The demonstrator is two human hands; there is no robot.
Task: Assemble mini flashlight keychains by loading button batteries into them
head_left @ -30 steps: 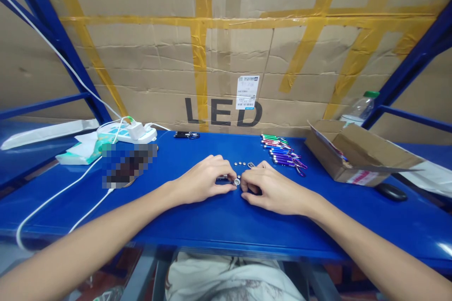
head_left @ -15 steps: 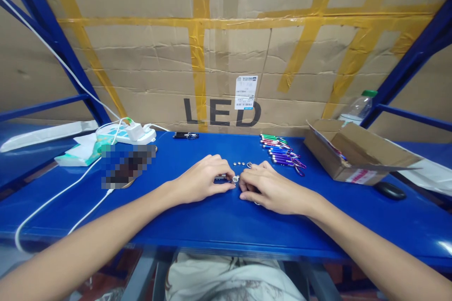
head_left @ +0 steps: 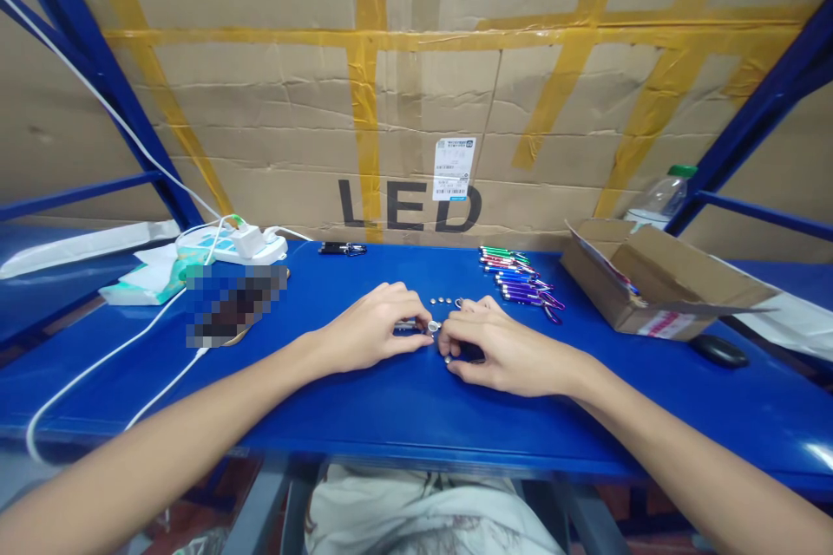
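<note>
My left hand [head_left: 370, 328] is closed around a small silver tube [head_left: 406, 326], thumb below and fingers above, its round open end [head_left: 433, 327] facing right. Close beside that end, my right hand [head_left: 508, 345] is curled over the table. A small silver disc, like a button cell [head_left: 448, 360], shows at its thumb and fingertip. Behind the hands lie several similar discs [head_left: 441, 301] in a short row. A ring-like metal part [head_left: 459, 304] peeks out behind the right fingers, which hide most of it.
Coloured pen-like metal tubes with clips [head_left: 517, 282] lie right of centre; black ones [head_left: 342, 249] lie at the back. An open cardboard box [head_left: 657, 282], a black mouse [head_left: 719, 351] and a bottle [head_left: 660, 195] are right. A phone [head_left: 240, 308], tissues [head_left: 149, 277] and power strip [head_left: 260, 253] are left.
The right thumb and fingertips have parted slightly, and a small disc now shows at the thumb. My left hand keeps the silver tube in nearly the same place.
</note>
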